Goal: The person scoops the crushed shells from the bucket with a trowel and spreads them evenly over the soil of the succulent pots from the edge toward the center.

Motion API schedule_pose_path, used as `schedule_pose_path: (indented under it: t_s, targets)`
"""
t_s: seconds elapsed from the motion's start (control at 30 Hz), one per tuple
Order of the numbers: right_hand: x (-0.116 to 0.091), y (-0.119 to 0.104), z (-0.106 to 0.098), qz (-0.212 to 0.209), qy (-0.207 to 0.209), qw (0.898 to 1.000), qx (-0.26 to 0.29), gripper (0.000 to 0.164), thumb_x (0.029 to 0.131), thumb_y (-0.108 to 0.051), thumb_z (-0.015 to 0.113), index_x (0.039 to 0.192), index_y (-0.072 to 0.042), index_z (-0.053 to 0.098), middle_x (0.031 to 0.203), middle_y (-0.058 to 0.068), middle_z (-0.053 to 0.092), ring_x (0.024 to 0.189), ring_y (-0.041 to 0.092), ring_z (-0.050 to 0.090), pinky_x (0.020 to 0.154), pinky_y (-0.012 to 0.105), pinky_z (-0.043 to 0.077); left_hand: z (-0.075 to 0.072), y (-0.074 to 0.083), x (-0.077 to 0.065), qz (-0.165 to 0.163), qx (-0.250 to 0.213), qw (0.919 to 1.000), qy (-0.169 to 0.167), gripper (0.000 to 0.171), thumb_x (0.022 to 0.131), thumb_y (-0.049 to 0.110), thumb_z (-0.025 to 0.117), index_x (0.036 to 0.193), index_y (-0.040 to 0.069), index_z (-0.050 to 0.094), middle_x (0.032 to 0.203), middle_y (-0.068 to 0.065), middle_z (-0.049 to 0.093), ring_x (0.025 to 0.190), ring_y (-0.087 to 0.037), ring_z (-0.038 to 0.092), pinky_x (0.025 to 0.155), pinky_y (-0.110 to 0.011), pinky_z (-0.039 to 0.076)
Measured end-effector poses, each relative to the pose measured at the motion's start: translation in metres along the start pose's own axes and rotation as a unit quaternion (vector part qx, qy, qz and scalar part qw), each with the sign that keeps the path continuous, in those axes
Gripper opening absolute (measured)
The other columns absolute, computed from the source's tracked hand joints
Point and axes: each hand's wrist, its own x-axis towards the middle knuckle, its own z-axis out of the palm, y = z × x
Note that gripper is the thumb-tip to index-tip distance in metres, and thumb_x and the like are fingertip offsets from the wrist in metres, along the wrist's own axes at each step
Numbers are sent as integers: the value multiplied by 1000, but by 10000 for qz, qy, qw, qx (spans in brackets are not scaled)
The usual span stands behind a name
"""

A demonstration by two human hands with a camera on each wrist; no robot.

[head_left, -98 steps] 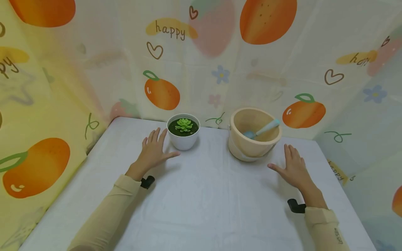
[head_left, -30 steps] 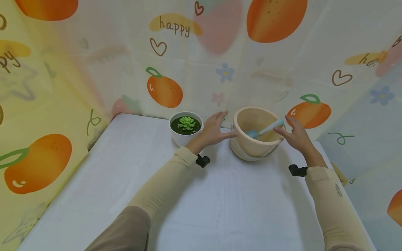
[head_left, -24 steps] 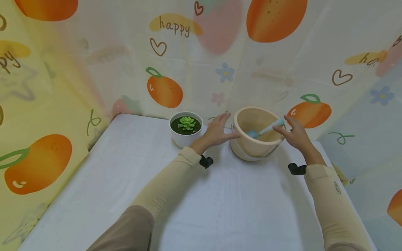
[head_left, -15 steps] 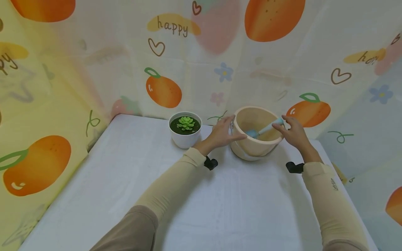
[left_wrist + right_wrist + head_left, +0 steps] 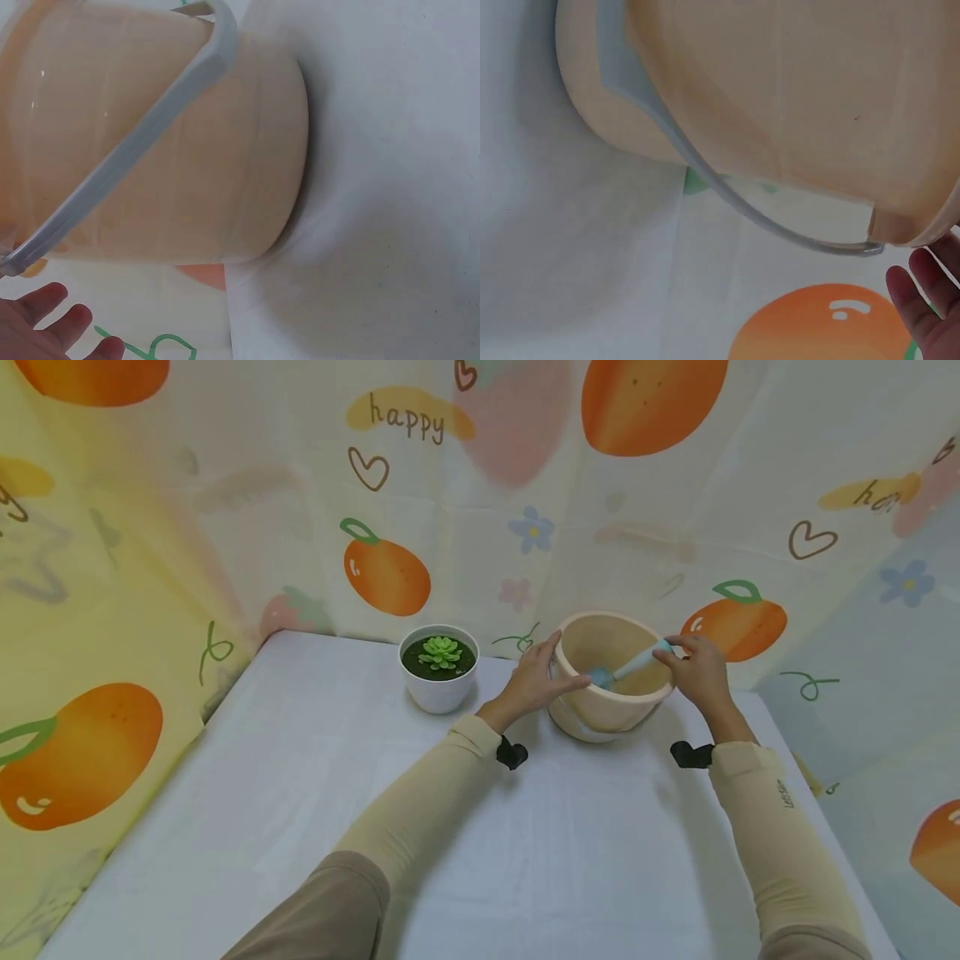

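A cream bucket [image 5: 600,712] stands at the back right of the table, its grey bail handle [image 5: 135,154] hanging down along the front. Inside it leans a small light-blue toy shovel [image 5: 634,662], blade low and grip up against the right rim. My left hand [image 5: 529,683] holds the bucket's left rim, thumb laid over the front edge. Below the handle's pivot, its fingers [image 5: 69,327] show in the left wrist view. At the opposite rim my right hand [image 5: 703,675] pinches the end of the shovel's grip between thumb and forefinger. Its other fingers [image 5: 930,270] stay outside the bucket.
A white pot [image 5: 438,692] with a green succulent [image 5: 440,652] stands left of the bucket, close to my left hand. The white-clothed table [image 5: 570,852] reaches back to a fruit-printed curtain [image 5: 465,543].
Both hands have come from beside the pot and bucket to the bucket's rim. Most recently the left has moved right onto the rim and the right has closed on the shovel's grip.
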Motion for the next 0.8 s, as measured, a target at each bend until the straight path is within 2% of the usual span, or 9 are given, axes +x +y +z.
schedule_pose_path:
  t_s: [0.13,0.27,0.37,0.43,0.5,0.57,0.7,0.8]
  targets:
    - [2,-7,1,-225,166,9996,-102,40,94,-21,66,119,9,63,108,30,60,103,43,53,86,50,45,1,-1,0,159,3,9998,109,99,82,57,69,158,22,15,160,-10,27,147,-31,27,113,-58,31]
    - [6,-17,4,-170,131,9997,77,39,93,-23,66,119,7,64,106,27,65,98,37,59,79,30,42,1,-2,2,425,222,9983,320,98,81,57,70,156,17,22,163,-7,22,150,-30,21,113,-63,28]
    - [11,-24,8,75,16,9989,463,43,93,-26,66,122,6,62,109,26,66,88,20,62,74,14,42,1,-3,4,503,365,9972,420,98,80,60,70,155,17,24,163,-3,21,150,-27,20,112,-63,29]
    - [14,-27,12,247,-83,9965,791,44,93,-26,67,122,7,61,107,24,66,78,6,62,69,8,43,1,-3,5,497,363,9972,436,98,79,61,70,155,18,25,163,0,23,150,-24,22,112,-61,30]
    - [17,-31,17,440,-195,9938,1007,44,92,-27,68,118,8,61,100,21,66,69,-3,57,64,7,45,1,-4,6,453,331,9975,423,99,78,62,70,155,18,25,162,2,25,149,-21,23,113,-59,30]
    - [19,-35,22,598,-334,9926,1002,42,92,-28,69,111,9,62,93,18,67,63,-5,56,62,10,46,1,-4,6,443,270,9978,406,99,78,62,71,154,18,26,162,2,25,149,-20,24,114,-58,29]
    - [22,-45,27,575,-595,9956,438,41,93,-35,66,97,6,60,87,20,70,67,11,62,62,19,46,1,-4,5,417,124,9984,368,99,78,60,72,154,17,27,161,1,26,149,-21,24,116,-58,27]
    - [23,-53,23,304,-603,9977,-7,39,95,-35,63,92,4,56,81,20,64,71,23,59,61,25,42,1,-4,5,406,90,9985,370,98,78,58,73,154,16,27,161,1,27,149,-21,25,116,-58,27]
